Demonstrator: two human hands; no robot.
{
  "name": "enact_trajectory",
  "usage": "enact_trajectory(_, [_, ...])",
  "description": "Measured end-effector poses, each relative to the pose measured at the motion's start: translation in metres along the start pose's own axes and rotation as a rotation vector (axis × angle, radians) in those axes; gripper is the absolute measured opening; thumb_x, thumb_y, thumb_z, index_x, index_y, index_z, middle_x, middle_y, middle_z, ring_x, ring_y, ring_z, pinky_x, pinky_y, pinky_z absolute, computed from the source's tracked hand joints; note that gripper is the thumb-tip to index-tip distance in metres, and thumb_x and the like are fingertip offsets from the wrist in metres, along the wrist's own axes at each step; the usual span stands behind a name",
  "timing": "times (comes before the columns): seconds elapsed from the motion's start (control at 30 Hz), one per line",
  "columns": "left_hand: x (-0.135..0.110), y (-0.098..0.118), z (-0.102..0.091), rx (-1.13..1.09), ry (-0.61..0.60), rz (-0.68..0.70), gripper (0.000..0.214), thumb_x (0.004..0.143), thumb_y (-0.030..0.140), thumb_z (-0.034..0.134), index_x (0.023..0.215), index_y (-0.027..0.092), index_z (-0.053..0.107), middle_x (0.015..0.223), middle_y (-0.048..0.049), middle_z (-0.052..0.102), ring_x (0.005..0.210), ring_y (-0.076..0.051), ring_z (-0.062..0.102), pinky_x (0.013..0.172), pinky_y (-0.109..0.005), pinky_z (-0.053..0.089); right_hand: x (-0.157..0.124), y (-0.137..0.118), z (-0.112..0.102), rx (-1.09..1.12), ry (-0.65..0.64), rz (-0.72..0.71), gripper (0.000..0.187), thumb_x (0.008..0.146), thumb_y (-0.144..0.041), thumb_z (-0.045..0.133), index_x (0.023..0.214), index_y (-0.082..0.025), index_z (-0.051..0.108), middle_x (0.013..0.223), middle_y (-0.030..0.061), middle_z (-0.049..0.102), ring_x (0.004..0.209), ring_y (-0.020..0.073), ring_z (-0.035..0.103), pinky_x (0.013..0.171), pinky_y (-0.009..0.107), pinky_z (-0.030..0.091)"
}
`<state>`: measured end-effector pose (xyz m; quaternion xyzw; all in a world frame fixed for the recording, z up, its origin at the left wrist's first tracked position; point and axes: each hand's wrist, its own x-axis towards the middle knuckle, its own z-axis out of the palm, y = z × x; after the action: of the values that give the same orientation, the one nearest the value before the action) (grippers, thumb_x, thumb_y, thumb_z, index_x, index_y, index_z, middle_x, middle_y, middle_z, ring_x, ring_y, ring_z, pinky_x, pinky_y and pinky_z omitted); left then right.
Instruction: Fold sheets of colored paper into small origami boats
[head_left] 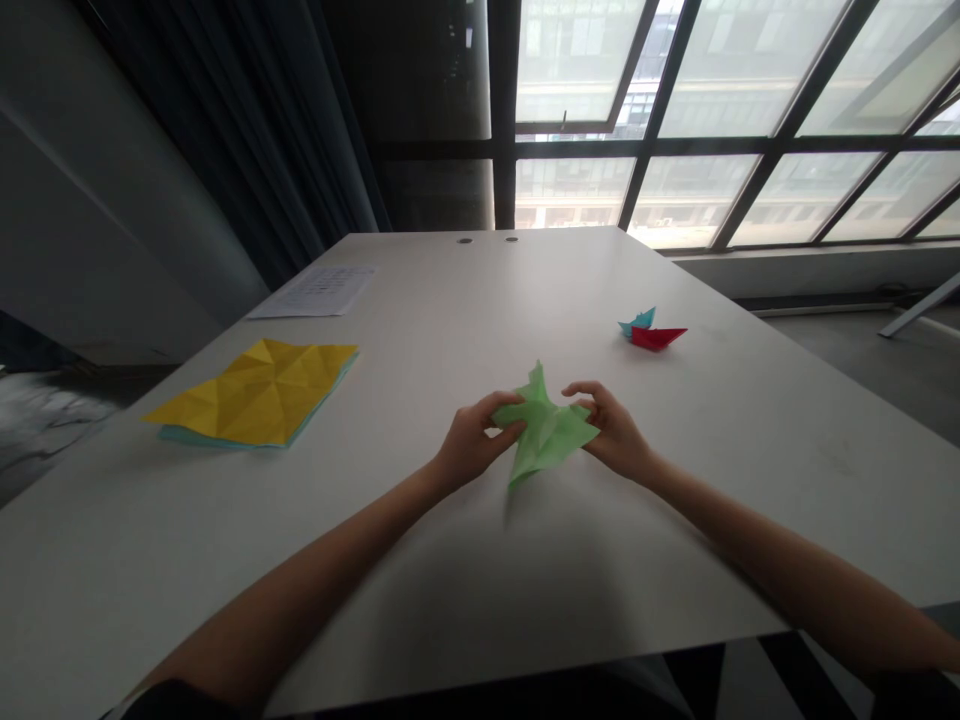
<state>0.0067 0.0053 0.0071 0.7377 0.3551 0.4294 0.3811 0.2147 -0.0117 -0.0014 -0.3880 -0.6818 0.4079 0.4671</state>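
Observation:
A sheet of light green origami paper (551, 435), partly folded into a shape with several points, is held up just above the white table (480, 310). My left hand (478, 435) pinches its left side, with the thumb in front and the fingers at the upper edge. At the right corner of the paper is my right hand (616, 432), its index finger raised and curled away. The lower fingers and thumb of that hand close on the corner, partly hidden behind the paper.
Farther right lie a red paper boat (658, 339) and a blue paper boat (637, 322), touching or overlapping. To the left, a creased yellow sheet (262, 392) covers light blue paper (225, 440). A printed sheet (319, 290) lies beyond, near the left edge.

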Motion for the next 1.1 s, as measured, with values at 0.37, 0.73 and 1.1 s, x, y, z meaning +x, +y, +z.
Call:
enact_trajectory(0.37, [0.004, -0.006, 0.014, -0.486, 0.058, -0.387, 0.037, 0.065, 0.040, 0.068, 0.089, 0.011, 0.065, 0.074, -0.0064, 0.068, 0.069, -0.018, 0.063, 0.060, -0.026, 0.049, 0.006, 0.004, 0.007, 0.258, 0.133, 0.197, 0.035, 0.053, -0.037, 0.076, 0.072, -0.019, 0.054, 0.065, -0.0020, 0.060, 0.061, 0.0132, 0.057, 0.061, 0.028, 0.051])
enact_trajectory(0.73, [0.002, -0.005, 0.020, -0.558, 0.118, -0.393, 0.036, 0.066, 0.038, 0.067, 0.093, 0.015, 0.064, 0.077, -0.0058, 0.068, 0.063, -0.016, 0.062, 0.056, -0.027, 0.049, -0.001, 0.004, 0.001, -0.186, 0.201, -0.002, 0.019, 0.080, -0.036, 0.051, 0.093, -0.023, 0.043, 0.072, -0.0005, 0.056, 0.063, 0.0131, 0.055, 0.054, 0.025, 0.046])
enact_trajectory(1.1, [-0.001, -0.010, 0.020, -0.613, 0.181, -0.401, 0.041, 0.065, 0.039, 0.067, 0.099, 0.016, 0.061, 0.086, -0.0063, 0.068, 0.069, -0.017, 0.063, 0.060, -0.029, 0.052, 0.001, -0.003, 0.004, 0.084, 0.170, 0.055, 0.048, 0.065, -0.037, 0.066, 0.104, -0.027, 0.040, 0.076, -0.0002, 0.057, 0.062, 0.0143, 0.055, 0.056, 0.028, 0.048])
